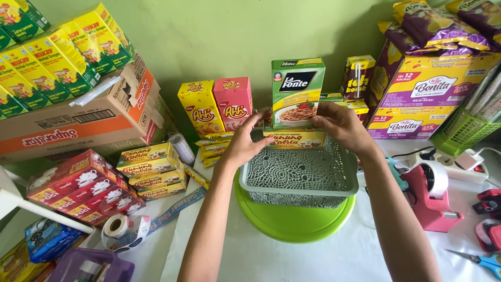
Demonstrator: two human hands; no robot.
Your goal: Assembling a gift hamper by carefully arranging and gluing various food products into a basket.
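My left hand [244, 140] and my right hand [342, 124] both grip a tall green pasta box [296, 91], held upright at the far side of a grey lattice basket [300, 180]. The pasta box rests on top of a flat yellow tea box [295, 139] standing inside the basket against its back wall. The basket sits on a round lime-green tray [292, 219] on the white table.
Yellow and pink snack boxes [216, 107] stand behind left, stacked yellow tea boxes [151, 169] and red boxes [83, 188] at left, a cardboard carton [78, 122] above. A pink tape dispenser [430, 196], scissors [482, 261] and a green basket [462, 130] are right; a tape roll [117, 227] lies near left.
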